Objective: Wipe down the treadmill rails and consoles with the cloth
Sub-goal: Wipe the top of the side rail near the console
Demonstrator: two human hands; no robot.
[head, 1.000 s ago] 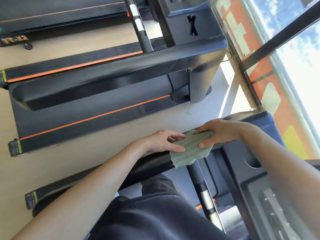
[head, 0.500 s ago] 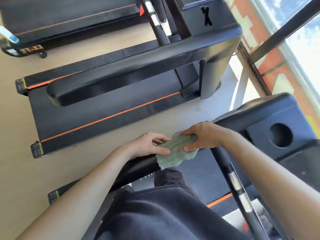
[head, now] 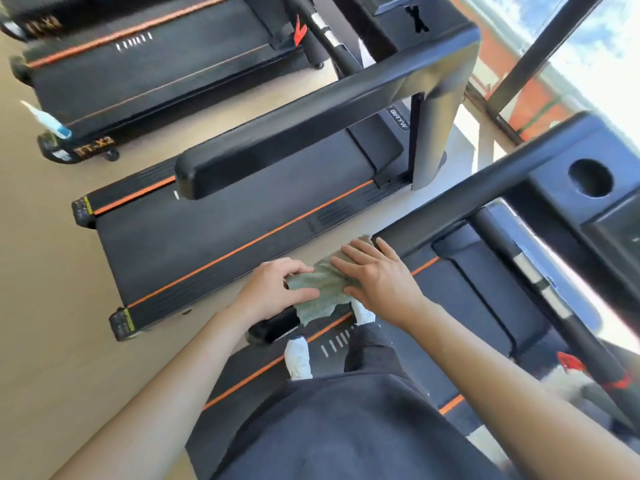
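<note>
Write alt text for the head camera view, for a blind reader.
Two bare hands hold a green cloth over a black treadmill handrail: the left hand grips its near end, the right hand presses flat on top. More treadmills stand alongside.

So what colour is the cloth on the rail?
The cloth is pale grey-green; the head view shows it clearly.

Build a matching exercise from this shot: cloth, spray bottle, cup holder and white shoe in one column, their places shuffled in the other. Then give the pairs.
Things
1. cloth
2. spray bottle
3. cup holder
4. white shoe

Places
A. sunk in the console at right
B. draped over the near rail, gripped by the left hand, pressed by the right hand
C. on the near treadmill's deck
D. by the rear corner of the farthest treadmill

Pairs: 1-B, 2-D, 3-A, 4-C
</note>
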